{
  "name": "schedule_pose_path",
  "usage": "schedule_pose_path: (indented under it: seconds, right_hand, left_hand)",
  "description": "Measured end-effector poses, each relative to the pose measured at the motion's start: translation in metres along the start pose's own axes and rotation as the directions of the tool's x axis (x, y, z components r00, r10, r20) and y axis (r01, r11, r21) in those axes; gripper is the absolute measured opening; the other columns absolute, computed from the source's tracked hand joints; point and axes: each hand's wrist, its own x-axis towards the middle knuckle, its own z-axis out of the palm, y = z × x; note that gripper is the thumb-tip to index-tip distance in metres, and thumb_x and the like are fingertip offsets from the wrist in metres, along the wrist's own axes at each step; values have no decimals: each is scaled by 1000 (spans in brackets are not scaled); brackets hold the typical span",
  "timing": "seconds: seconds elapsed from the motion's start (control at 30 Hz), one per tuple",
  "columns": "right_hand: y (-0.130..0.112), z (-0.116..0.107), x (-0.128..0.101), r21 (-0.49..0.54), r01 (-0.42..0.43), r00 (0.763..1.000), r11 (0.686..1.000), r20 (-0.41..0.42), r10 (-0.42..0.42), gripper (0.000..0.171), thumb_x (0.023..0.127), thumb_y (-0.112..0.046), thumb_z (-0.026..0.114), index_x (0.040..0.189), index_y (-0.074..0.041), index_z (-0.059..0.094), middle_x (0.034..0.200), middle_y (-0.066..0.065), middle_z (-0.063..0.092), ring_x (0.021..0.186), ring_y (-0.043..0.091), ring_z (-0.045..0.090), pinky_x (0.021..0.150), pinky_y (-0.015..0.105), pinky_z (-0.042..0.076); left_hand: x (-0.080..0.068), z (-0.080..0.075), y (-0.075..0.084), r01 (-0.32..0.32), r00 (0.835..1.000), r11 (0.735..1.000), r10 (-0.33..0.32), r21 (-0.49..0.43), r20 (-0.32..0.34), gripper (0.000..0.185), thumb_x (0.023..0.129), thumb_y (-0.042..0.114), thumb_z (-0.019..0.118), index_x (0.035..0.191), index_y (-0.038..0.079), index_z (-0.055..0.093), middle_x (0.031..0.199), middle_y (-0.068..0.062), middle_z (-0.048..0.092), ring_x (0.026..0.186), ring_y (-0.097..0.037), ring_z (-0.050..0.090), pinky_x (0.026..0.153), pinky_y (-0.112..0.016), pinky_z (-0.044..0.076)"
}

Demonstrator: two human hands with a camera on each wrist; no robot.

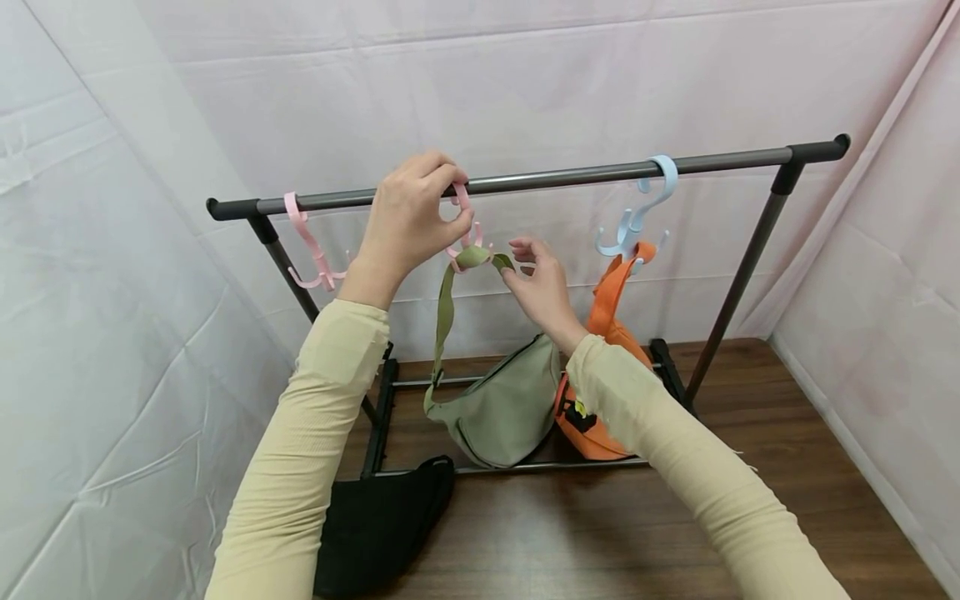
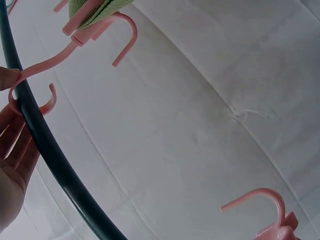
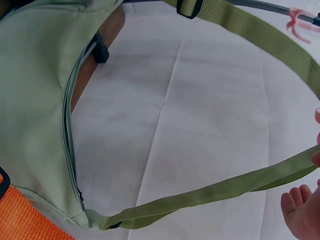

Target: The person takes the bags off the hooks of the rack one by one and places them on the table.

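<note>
My left hand (image 1: 416, 212) is up at the rail and pinches the top curve of a pink hook hanger (image 2: 55, 60) hung over the bar. A green webbing strap (image 1: 472, 257) lies over the prongs of this hanger. It belongs to a sage-green waist bag (image 1: 506, 408), which hangs low between the rack's legs. Beside the strap's right side is my right hand (image 1: 547, 292), with the webbing between thumb and fingers; the other fingers are loosely bent. Its grip is partly cut off in the right wrist view.
The grey rail (image 1: 562, 179) also carries a pink hanger (image 1: 311, 246) at left and a light-blue hanger (image 1: 637, 208) at right. An orange bag (image 1: 615, 333) hangs from the blue one. A black bag (image 1: 375, 525) lies low at front left, above the wooden floor (image 1: 540, 533). White cloth surrounds the rack.
</note>
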Motion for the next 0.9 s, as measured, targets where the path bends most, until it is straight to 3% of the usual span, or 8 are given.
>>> schedule_pose_path:
  seconds: [0.23,0.4,0.63,0.9]
  right_hand:
    - [6,5,5,-53,34,998,998,53,-31,33,82,-3,60,114,1,54,110,18,54,102,29,54,89,41,44]
    - [9,6,5,-84,41,996,996,82,-34,19,84,-3,58,103,-1,59,102,13,57,95,24,56,86,38,46]
    - [15,7,3,-81,90,996,993,16,-89,7,86,-11,60,88,-4,61,86,9,62,82,19,59,73,28,50]
    - [15,1,5,-107,160,987,981,-16,-162,7,85,-8,60,86,-2,63,82,11,63,77,19,60,69,28,51]
  left_hand:
    - [-1,-1,0,7,1000,1000,-7,1,-1,15,75,9,63,86,-1,64,88,-9,60,79,-23,55,71,-33,46]
    - [-2,0,1,4,1000,1000,-4,-6,-4,14,75,9,62,85,-1,64,88,-9,60,79,-22,55,70,-32,45]
    - [-1,1,3,16,1000,1000,-16,-15,0,15,75,9,61,87,0,64,88,-8,61,78,-21,55,70,-33,45]
    - [0,1,2,18,1000,1000,-18,-17,-9,16,75,10,61,87,0,65,87,-7,61,78,-20,56,70,-33,46]
